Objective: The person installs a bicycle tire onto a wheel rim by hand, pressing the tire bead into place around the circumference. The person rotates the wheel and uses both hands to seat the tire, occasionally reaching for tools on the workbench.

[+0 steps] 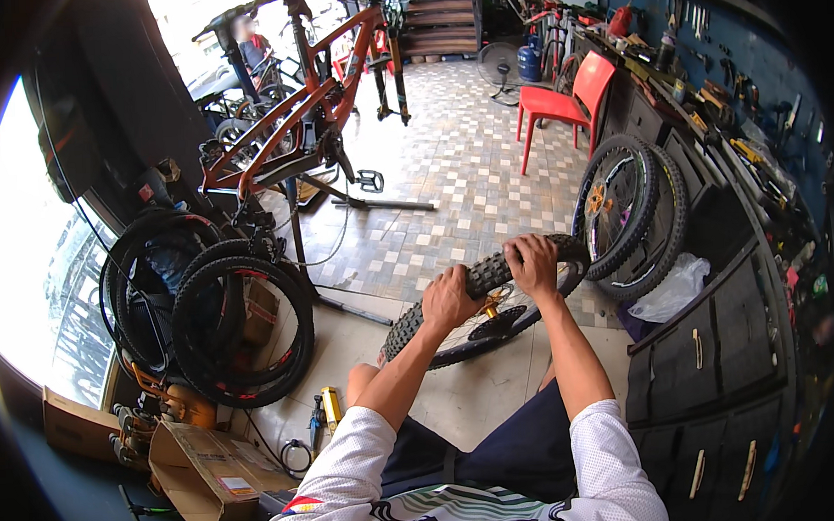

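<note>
A bicycle wheel with a black knobby tyre [487,275] stands tilted between my knees, its upper edge toward me. My left hand [450,302] is wrapped over the top of the tyre, fingers on the far side. Farther right along the same tyre, my right hand [533,262] grips it with curled fingers. A gold hub [492,310] and a dark round disc or cassette [498,326] show between the spokes below my hands. The wheel's lower part is partly hidden by my arms.
An orange bike frame [288,113] hangs on a repair stand ahead-left. Loose tyres [244,317] and a cardboard box [213,470] lie left; a yellow tool [331,409] is on the floor. Wheels [617,208] and a plastic bag [672,288] rest by dark cabinets. A red chair [569,104] stands beyond.
</note>
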`<state>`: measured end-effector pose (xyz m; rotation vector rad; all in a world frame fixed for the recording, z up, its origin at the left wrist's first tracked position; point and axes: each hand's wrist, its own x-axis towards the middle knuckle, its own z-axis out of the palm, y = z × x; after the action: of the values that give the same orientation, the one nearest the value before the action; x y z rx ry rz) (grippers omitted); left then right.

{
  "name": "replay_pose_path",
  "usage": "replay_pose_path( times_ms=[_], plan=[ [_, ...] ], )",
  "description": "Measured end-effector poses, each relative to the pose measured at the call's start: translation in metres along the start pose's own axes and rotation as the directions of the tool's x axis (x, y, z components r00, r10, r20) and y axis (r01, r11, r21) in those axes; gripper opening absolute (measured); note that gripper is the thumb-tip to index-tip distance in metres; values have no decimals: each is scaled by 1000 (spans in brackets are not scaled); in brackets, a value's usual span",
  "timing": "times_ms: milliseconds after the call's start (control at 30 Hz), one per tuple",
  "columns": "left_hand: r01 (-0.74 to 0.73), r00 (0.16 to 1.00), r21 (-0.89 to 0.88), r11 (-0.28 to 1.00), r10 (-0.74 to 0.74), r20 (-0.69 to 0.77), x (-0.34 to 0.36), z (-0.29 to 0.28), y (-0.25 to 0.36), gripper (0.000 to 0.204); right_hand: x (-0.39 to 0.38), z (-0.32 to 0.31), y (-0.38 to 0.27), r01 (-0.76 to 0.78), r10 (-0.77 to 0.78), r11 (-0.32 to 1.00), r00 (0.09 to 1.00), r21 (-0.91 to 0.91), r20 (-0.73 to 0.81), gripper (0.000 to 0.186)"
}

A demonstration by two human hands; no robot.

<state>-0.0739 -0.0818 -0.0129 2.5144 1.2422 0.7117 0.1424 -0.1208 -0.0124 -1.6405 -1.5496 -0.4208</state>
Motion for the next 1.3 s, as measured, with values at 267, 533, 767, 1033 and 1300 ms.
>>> replay_pose_path(
  times_ms=[267, 533, 767, 1033, 1300],
  plan=[
    [-5, 1000, 2, 1000, 5, 4, 0, -2, 2, 63, -1, -1, 3, 9, -9, 1000, 1000, -13, -2, 35],
    [1, 1000, 13, 1000, -1, 16, -2, -1, 1, 64, -1, -3, -1, 7, -7, 1000, 1000, -4, -9, 24],
    [-6, 1000, 11, 1000, 6, 8, -2, -1, 0, 65, -1, -4, -3, 9, -10, 1000, 1000, -4, -11, 25],
    [9, 1000, 14, 1000, -9, 14, -6, -3, 3, 64, -5, 0, 0, 15, -15, 1000, 999, -7, -28, 31],
    [32, 999, -7, 999, -32, 7, 0, 2, 0, 65, 52, -25, 2, -359, 300, 933, 797, 12, 524, 73]
  ],
)
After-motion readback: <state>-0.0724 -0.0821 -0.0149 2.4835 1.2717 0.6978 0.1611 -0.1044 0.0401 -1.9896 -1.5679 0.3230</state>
